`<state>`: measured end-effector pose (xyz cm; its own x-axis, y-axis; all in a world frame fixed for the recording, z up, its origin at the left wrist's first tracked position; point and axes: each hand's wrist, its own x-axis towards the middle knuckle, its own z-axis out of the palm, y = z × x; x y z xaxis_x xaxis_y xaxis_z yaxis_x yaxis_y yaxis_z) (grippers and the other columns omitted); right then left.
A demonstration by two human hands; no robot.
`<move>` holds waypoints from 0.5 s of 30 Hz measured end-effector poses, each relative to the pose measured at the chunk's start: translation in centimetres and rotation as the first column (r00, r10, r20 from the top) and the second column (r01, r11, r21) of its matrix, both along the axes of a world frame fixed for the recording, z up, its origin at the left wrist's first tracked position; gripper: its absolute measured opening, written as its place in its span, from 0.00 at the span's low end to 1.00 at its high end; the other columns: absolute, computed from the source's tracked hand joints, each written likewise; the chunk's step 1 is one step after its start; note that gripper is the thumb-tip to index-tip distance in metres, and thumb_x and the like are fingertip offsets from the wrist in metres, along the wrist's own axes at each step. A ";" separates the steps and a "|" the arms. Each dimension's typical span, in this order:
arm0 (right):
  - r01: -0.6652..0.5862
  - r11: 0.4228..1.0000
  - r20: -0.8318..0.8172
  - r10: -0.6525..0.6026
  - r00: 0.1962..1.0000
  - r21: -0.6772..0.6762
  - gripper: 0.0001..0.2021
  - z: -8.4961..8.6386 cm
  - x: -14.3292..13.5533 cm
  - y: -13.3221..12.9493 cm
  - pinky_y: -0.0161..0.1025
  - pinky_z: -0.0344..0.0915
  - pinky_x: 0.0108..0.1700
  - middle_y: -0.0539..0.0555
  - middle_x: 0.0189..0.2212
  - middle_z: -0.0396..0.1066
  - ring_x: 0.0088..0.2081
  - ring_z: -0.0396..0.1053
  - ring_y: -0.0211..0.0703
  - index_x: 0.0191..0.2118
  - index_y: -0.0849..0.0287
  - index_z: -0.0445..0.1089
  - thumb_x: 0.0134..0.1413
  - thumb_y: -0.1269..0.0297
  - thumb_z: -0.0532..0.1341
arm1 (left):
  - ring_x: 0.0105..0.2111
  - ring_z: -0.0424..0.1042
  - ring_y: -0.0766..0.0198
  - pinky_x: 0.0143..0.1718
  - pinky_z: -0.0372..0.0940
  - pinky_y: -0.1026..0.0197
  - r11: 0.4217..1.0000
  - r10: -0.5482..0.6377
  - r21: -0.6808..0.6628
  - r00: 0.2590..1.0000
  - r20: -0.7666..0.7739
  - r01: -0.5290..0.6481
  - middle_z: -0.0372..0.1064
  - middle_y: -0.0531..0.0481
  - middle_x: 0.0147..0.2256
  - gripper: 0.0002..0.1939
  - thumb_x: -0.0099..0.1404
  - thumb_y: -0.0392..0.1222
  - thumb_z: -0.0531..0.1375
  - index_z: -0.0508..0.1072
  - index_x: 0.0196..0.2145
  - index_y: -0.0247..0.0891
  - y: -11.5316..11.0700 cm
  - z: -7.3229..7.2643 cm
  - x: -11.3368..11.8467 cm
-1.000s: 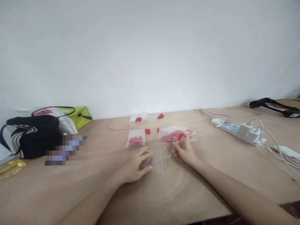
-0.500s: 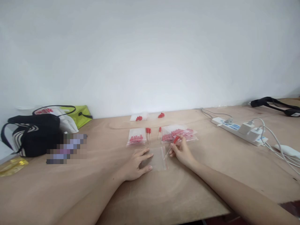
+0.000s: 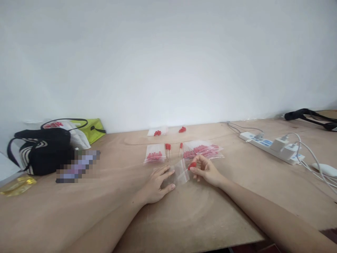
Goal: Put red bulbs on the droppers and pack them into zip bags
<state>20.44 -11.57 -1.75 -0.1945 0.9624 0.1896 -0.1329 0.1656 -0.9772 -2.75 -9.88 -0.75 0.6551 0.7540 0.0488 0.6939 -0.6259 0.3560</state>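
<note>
My right hand (image 3: 206, 171) pinches a small stick by its red head (image 3: 192, 165); the thin end points left, at the red-striped opening of a clear zip bag (image 3: 182, 173). Fingers spread, my left hand (image 3: 160, 184) rests on the left part of that bag. Just beyond lie two red-headed sticks (image 3: 167, 149) and a single one (image 3: 180, 147). A stack of bags with red pieces (image 3: 154, 155) is on the left, and a larger pile of filled bags (image 3: 204, 150) is on the right.
Farther back are a bag with red pieces (image 3: 157, 133) and a red cluster (image 3: 182, 129). A white power strip (image 3: 271, 147) with cables lies right. On the left are a black bag (image 3: 47, 151), a green bag (image 3: 95, 130) and yellow film (image 3: 19, 185).
The red-headed stick has turned flatter, its tip now at the bag's opening. The zip bag is tilted, its open end raised and turned. My left hand stays on the bag.
</note>
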 end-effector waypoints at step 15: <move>-0.248 0.967 -0.041 0.246 0.968 -0.064 0.15 -0.5 0.1 0.6 0.37 0.64 0.34 0.45 0.22 0.67 0.28 0.68 0.35 0.27 0.58 0.56 0.38 0.60 0.65 | 0.57 0.46 0.54 0.55 0.46 0.49 0.999 -0.032 -0.039 0.999 0.031 0.033 0.45 0.47 0.58 0.26 0.61 0.54 0.49 0.54 0.55 0.44 0.2 0.3 -0.5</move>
<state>20.51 -10.98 -2.25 -0.4227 0.8961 0.1354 -0.1935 0.0567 -0.9795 -3.25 -9.65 -0.43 0.6780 0.7339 0.0400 0.6618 -0.6333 0.4013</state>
